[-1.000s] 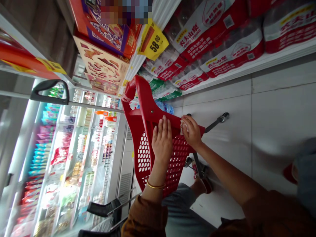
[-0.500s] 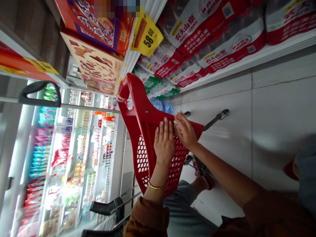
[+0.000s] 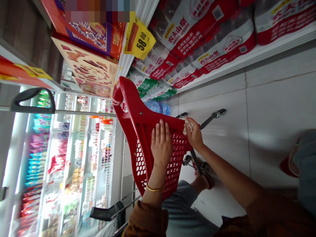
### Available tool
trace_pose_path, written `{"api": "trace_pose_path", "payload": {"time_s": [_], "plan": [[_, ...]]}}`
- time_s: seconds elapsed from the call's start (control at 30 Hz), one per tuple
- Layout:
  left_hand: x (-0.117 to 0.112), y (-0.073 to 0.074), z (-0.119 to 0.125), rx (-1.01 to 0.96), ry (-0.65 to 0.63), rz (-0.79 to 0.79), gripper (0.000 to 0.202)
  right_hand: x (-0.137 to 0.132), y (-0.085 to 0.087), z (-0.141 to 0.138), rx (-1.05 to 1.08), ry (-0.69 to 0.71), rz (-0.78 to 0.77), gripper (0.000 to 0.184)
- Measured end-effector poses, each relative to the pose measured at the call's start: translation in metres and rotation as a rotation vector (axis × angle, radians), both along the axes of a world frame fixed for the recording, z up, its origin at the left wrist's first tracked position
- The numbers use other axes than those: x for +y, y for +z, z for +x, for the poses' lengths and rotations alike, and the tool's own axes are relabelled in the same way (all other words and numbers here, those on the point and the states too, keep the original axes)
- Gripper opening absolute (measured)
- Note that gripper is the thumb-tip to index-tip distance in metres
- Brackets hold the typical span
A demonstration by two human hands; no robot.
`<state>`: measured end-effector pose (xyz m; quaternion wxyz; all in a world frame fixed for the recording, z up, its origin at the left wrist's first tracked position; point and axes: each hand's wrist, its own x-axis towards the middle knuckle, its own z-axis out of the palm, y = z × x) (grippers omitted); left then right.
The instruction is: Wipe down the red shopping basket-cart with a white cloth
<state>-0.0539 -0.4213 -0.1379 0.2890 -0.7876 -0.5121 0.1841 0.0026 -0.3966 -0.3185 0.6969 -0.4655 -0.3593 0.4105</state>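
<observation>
A red plastic shopping basket [image 3: 138,131] on a wheeled frame fills the middle of the tilted view. My left hand [image 3: 161,146], with a gold bangle at the wrist, lies flat on its perforated side just below the rim, fingers stretched out. My right hand [image 3: 195,134] is closed on a small white wad [image 3: 187,126] and presses it against the basket's rim, a little apart from my left hand. Two black-tipped metal bars [image 3: 213,117] of the frame stick out past my right hand.
Shelves of shrink-wrapped water bottle packs [image 3: 197,42] with a yellow 58.00 price tag [image 3: 138,39] run along the tiled floor [image 3: 271,108]. Boxed goods [image 3: 86,65] and a lit chiller [image 3: 61,164] lie to the left. Another person's red shoe [image 3: 287,164] shows at right.
My right hand with the white wad has slid along the rim away from my left hand. The left hand has stayed flat on the basket. The view has shifted slightly.
</observation>
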Motion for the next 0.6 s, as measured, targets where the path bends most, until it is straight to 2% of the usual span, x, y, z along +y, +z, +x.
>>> {"api": "trace_pose_path", "payload": {"time_s": [0.1,0.27,0.37,0.47,0.6], "plan": [[0.001,-0.001,0.0,0.014,-0.009,0.015,0.059,0.0,0.007,-0.002,0.045,-0.02,-0.009,0.031],[-0.002,-0.011,-0.002,0.045,0.003,-0.081,0.057,0.005,0.045,0.0,-0.028,0.01,0.146,0.028],[-0.004,-0.019,-0.003,0.075,-0.003,-0.133,0.055,0.008,0.058,0.003,-0.053,0.045,0.2,0.03],[-0.005,-0.024,-0.004,0.064,0.01,-0.117,0.056,0.008,0.051,0.004,-0.063,0.077,0.202,0.033],[-0.005,-0.026,-0.005,0.052,0.013,-0.126,0.057,0.002,0.027,0.001,-0.089,0.058,0.122,0.035]]}}
